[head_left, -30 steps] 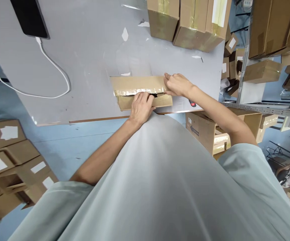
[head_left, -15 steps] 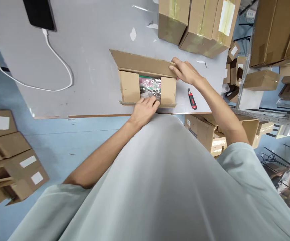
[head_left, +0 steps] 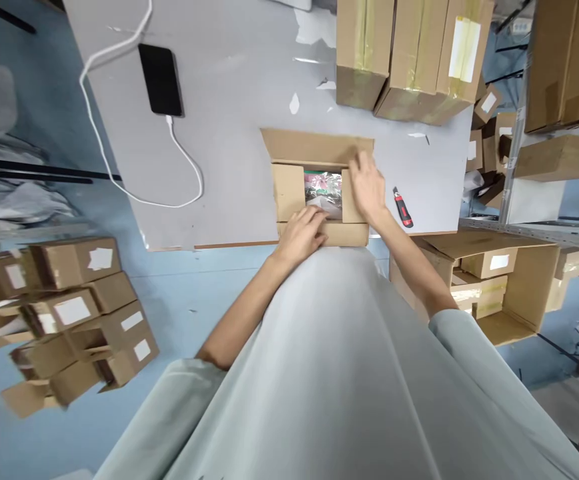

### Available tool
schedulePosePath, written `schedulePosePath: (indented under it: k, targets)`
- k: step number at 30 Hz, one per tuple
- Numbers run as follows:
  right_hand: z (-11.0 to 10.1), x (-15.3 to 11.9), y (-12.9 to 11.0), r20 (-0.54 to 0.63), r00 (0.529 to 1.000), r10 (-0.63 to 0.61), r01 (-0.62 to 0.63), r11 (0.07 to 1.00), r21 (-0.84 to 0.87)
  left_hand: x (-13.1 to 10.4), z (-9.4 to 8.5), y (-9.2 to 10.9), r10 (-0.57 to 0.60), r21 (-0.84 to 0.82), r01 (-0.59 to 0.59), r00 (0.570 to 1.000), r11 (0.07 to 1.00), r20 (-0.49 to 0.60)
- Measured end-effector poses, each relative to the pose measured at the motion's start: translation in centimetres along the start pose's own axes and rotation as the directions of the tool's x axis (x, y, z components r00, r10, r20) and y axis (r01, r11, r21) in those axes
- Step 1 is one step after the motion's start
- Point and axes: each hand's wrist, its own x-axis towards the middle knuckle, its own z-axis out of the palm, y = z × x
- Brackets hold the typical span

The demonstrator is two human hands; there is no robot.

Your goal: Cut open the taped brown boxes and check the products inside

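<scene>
An opened cardboard box [head_left: 289,193] sits at the near edge of the table, its long far flap [head_left: 314,147] standing back and its near flap [head_left: 344,235] folded out toward me. Between the two short side flaps, a clear plastic package [head_left: 323,187] with pink and green parts shows inside. My left hand [head_left: 300,235] rests on the near side, fingers apart and bent over the opening's edge. Over the right side flap is my right hand [head_left: 368,185], its fingers loosely extended toward the far flap and slightly blurred; it holds nothing I can see.
A red and black utility knife [head_left: 403,208] lies right of the box. Taped cartons [head_left: 412,87] stand at the back right. A phone [head_left: 161,80] with a white cable [head_left: 189,163] lies on the left. Boxes [head_left: 94,313] are stacked at lower left; a large open carton [head_left: 529,287] is at right.
My right hand has let go of the far flap's corner and moved inward over the right side flap. The near flap has tipped out toward me. The view has shifted, showing more at left.
</scene>
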Motion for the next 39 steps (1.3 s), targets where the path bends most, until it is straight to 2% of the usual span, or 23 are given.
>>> schedulePosePath:
  k: [3, 5, 7, 9, 13, 16, 19, 22, 25, 28, 30, 33, 35, 37, 39]
  targets:
    - [0.2, -2.9, -3.5, 0.265, 0.959, -0.101, 0.108, 0.994, -0.012, 1.4, -1.2, -0.5, 0.021, 0.16, -0.038, 0.994, 0.986, 0.109]
    - [-0.2, -4.7, -4.7, 0.361, 0.925, -0.12, 0.141, 0.99, -0.032, 1.6, -2.1, -0.5, 0.052, 0.222, -0.082, 0.989, 0.972, 0.136]
    - [-1.3, -6.4, -4.9, 0.359, 0.925, -0.127, 0.158, 0.986, -0.06, 0.9, -3.2, -0.4, 0.089, 0.243, -0.112, 0.991, 0.964, 0.104]
    - [-3.0, -8.0, -4.4, 0.31, 0.941, -0.133, 0.166, 0.983, -0.083, -0.5, -4.6, -0.5, 0.089, 0.232, -0.091, 0.996, 0.969, 0.019]
    - [-6.7, -10.4, -2.7, 0.19, 0.981, -0.042, 0.081, 0.975, -0.205, -3.7, -7.3, -2.2, -0.053, 0.247, 0.087, 0.989, 0.965, -0.141]
    - [-8.1, -11.1, -2.7, 0.174, 0.983, 0.063, 0.01, 0.922, -0.388, -4.6, -8.0, -3.7, -0.165, 0.326, 0.191, 0.98, 0.926, -0.107]
    - [-7.9, -10.6, -4.4, 0.223, 0.973, 0.063, 0.057, 0.867, -0.496, -4.0, -7.5, -3.9, -0.206, 0.364, 0.195, 0.979, 0.911, -0.01]
    - [-7.2, -9.5, -6.3, 0.27, 0.962, 0.049, 0.098, 0.858, -0.505, -2.5, -7.0, -2.9, -0.185, 0.366, 0.153, 0.981, 0.918, 0.052]
    - [-6.6, -7.9, -7.2, 0.259, 0.965, 0.047, 0.088, 0.87, -0.485, -0.9, -6.8, -1.8, -0.15, 0.357, 0.111, 0.985, 0.928, 0.082]
    - [-6.5, -6.1, -6.6, 0.302, 0.953, 0.012, 0.13, 0.886, -0.445, 1.6, -6.0, -1.3, -0.115, 0.308, 0.08, 0.989, 0.948, 0.097]
    - [-6.3, -5.1, -5.7, 0.342, 0.94, 0.0, 0.156, 0.89, -0.427, 4.2, -4.7, -1.0, -0.116, 0.271, 0.079, 0.986, 0.959, 0.123]
    - [-5.9, -4.0, -4.5, 0.368, 0.93, 0.006, 0.162, 0.892, -0.423, 8.7, -2.5, -0.5, -0.188, 0.273, 0.133, 0.965, 0.953, 0.185]
    - [-5.6, -3.9, -3.8, 0.366, 0.93, -0.005, 0.164, 0.901, -0.402, 10.9, -1.4, -0.2, -0.219, 0.301, 0.149, 0.951, 0.942, 0.217]
    - [-5.4, -4.0, -3.3, 0.357, 0.934, -0.027, 0.166, 0.916, -0.366, 11.7, -0.8, -0.1, -0.202, 0.326, 0.115, 0.948, 0.938, 0.247]
    - [-5.2, -4.2, -2.7, 0.351, 0.936, -0.04, 0.164, 0.93, -0.33, 11.2, -0.6, -0.3, -0.178, 0.325, 0.073, 0.936, 0.943, 0.304]
